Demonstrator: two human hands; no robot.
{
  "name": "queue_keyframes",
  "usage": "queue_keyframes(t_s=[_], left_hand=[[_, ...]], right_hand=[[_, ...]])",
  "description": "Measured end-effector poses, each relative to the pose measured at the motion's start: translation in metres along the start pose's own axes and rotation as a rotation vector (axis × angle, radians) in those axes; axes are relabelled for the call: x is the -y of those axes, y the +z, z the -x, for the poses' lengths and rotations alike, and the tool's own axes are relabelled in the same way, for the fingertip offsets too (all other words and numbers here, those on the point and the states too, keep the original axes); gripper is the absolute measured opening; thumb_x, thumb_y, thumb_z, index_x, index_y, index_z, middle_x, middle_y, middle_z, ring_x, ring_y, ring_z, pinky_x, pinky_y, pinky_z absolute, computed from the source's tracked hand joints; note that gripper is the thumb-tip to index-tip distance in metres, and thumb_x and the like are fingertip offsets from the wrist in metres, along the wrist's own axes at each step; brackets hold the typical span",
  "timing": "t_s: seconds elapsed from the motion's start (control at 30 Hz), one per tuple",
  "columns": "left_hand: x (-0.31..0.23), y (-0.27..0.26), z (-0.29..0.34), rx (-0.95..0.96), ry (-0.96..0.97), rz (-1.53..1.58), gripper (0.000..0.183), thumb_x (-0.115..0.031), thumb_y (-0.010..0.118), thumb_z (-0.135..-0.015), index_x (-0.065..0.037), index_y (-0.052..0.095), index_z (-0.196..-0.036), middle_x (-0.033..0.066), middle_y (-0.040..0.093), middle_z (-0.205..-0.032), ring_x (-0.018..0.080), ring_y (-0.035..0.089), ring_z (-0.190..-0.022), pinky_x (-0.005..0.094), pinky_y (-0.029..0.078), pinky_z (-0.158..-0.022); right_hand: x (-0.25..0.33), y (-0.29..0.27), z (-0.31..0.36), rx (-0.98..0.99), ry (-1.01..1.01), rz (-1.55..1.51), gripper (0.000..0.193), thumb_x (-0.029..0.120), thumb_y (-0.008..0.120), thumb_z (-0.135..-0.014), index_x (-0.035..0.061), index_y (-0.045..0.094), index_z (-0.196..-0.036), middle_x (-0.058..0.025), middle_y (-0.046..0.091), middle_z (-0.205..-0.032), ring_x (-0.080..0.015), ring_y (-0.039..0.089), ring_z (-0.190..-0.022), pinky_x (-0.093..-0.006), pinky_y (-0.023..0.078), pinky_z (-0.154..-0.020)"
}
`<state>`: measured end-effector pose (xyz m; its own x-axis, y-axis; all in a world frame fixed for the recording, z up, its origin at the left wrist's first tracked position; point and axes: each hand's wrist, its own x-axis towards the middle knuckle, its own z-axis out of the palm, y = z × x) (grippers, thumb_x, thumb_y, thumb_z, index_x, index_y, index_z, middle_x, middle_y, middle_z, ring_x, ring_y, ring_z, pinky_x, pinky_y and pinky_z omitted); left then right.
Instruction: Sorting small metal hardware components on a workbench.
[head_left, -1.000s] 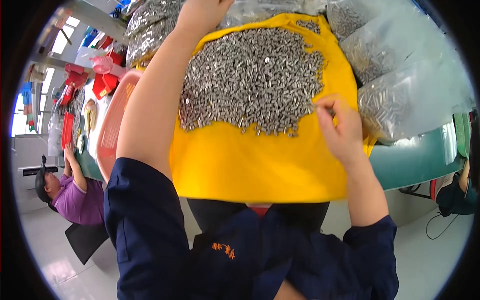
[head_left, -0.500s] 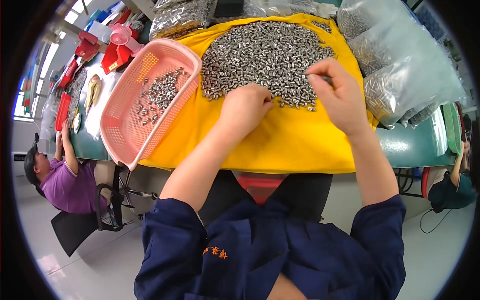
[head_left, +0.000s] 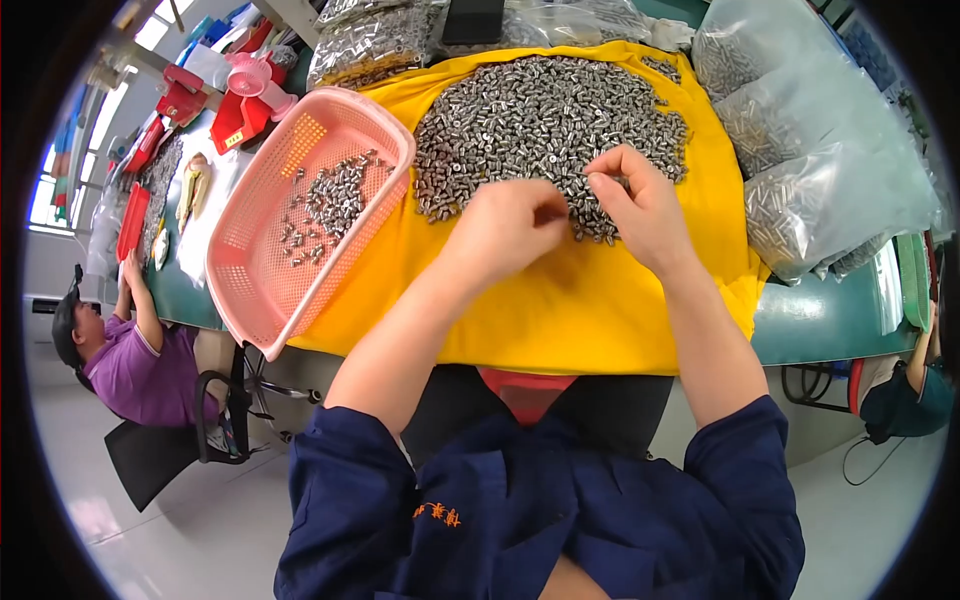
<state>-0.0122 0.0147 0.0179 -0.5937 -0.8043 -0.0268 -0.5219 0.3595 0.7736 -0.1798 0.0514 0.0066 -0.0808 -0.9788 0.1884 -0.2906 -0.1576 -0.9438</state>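
Note:
A broad heap of small silvery metal cylinders (head_left: 540,120) lies on a yellow cloth (head_left: 520,325) in front of me. At the heap's near edge, my left hand (head_left: 508,225) has its fingers curled in; whatever they hold is hidden and slightly blurred. My right hand (head_left: 640,205) is just to its right, thumb and forefinger pinched over the metal parts. Anything between those fingertips is too small to make out. To the left stands a pink perforated plastic basket (head_left: 245,265), tilted in view, with a smaller pile of the same metal cylinders (head_left: 335,200) inside.
Clear plastic bags full of metal parts (head_left: 790,190) line the right side; more bags (head_left: 370,45) and a black phone (head_left: 473,20) sit at the back. A pink fan (head_left: 255,80) and red bins (head_left: 240,120) stand back left. Co-workers sit at both sides, one in a purple shirt (head_left: 150,375).
My right hand has moved left, closer to my left hand. My left hand has shifted slightly right. The whole view has moved a little.

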Motion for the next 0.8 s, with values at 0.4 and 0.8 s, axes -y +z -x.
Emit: queue_keyframes(t_s=[0.4,0.8], left_hand=[[0.023,0.000,-0.011,0.028,-0.020,0.984,0.016,0.002,0.061,-0.076,0.000,0.059,-0.092,0.0046,0.061,-0.084,0.0105,0.059,-0.078,0.0212,0.047,-0.071],[0.019,0.004,-0.008,-0.058,-0.006,0.779,0.012,0.002,0.063,-0.074,0.001,0.062,-0.086,0.0036,0.063,-0.079,0.0078,0.058,-0.073,0.0198,0.047,-0.067]], right_hand=[[0.011,0.001,0.005,0.037,-0.109,0.034,0.005,0.006,0.053,-0.078,0.0021,0.052,-0.081,-0.0025,0.056,-0.067,-0.0071,0.052,-0.054,-0.0213,0.042,-0.049],[0.014,0.005,0.007,-0.002,-0.454,0.476,0.008,0.004,0.055,-0.073,0.0050,0.047,-0.075,-0.0098,0.051,-0.066,-0.0273,0.052,-0.062,-0.0364,0.041,-0.054]])
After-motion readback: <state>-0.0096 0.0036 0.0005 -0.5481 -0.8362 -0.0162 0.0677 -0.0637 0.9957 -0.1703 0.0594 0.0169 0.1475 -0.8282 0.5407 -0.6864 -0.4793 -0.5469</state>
